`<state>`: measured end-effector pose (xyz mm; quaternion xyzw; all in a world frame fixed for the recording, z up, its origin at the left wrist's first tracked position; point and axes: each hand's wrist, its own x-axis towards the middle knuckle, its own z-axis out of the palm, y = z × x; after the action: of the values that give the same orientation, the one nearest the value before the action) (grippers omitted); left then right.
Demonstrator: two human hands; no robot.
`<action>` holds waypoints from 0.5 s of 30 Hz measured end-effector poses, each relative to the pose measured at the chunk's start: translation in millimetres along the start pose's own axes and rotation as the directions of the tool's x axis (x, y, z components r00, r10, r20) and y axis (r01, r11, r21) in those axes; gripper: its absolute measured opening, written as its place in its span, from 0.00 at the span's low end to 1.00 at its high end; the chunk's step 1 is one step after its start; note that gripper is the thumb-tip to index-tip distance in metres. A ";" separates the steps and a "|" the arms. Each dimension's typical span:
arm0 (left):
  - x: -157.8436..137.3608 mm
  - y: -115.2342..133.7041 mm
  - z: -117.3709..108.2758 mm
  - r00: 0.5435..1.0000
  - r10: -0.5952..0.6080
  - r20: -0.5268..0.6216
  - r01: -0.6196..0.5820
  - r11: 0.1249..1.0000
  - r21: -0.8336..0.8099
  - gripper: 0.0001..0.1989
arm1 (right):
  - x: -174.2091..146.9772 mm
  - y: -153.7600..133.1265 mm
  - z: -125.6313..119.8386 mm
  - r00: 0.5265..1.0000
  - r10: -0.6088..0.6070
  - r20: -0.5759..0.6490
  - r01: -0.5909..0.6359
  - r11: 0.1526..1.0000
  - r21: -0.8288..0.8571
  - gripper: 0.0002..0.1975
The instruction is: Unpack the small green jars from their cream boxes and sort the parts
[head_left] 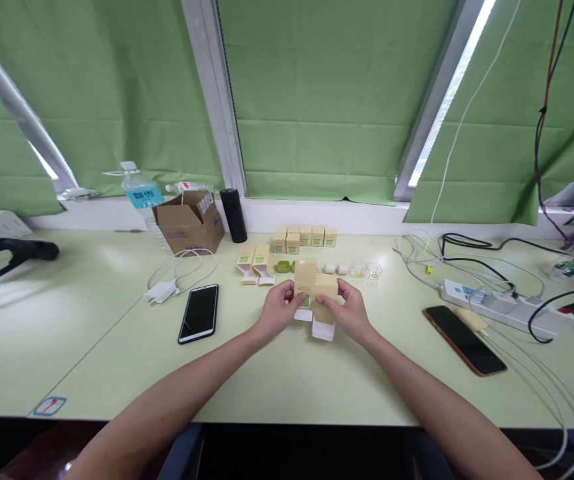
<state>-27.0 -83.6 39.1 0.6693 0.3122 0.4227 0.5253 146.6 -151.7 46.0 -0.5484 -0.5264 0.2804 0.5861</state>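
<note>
Left hand [279, 309] and right hand [354, 311] pinch 1 unfolded carton [306, 274] over the pale table [291, 387], green blinds [337, 100] behind

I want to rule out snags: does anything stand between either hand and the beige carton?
Nothing visible does: the left hand and right hand hold the beige carton directly, one at each side. The green container lies beyond it, not between.

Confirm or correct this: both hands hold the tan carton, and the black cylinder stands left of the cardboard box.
Wrong side: the head view shows the black cylinder right of the cardboard box. Left hand and right hand do hold the tan carton.
</note>
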 end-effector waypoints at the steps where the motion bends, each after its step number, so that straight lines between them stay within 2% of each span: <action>1: 3.8 2.0 -4.3 1.000 -0.005 -0.018 0.005 1.000 0.000 0.18 | 0.6 0.3 -1.1 0.999 -0.036 0.003 0.036 0.999 0.000 0.16; 4: 17.6 14.3 -26.4 0.996 -0.039 -0.079 0.043 0.998 0.051 0.18 | 3.8 1.4 -6.8 0.992 -0.120 -0.038 0.120 0.993 -0.017 0.15; 7: 28.7 30.8 -57.2 0.990 -0.111 -0.088 0.122 0.984 0.127 0.21 | 8.7 4.4 -12.8 0.988 -0.111 -0.111 0.105 0.993 -0.059 0.16; 10: 30.7 41.6 -87.3 0.975 -0.136 -0.174 0.173 0.960 0.221 0.23 | 13.7 9.8 -16.4 0.983 -0.092 -0.159 0.078 0.993 -0.091 0.16; 15: 17.0 35.6 -120.1 0.948 -0.170 -0.271 0.271 0.875 0.401 0.23 | 17.5 17.1 -16.8 0.979 -0.085 -0.183 0.065 0.992 -0.111 0.15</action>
<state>-127.7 -25.2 88.5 0.6760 0.5308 0.3534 0.3694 171.4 -137.5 38.0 -0.5818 -0.5033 0.1774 0.6137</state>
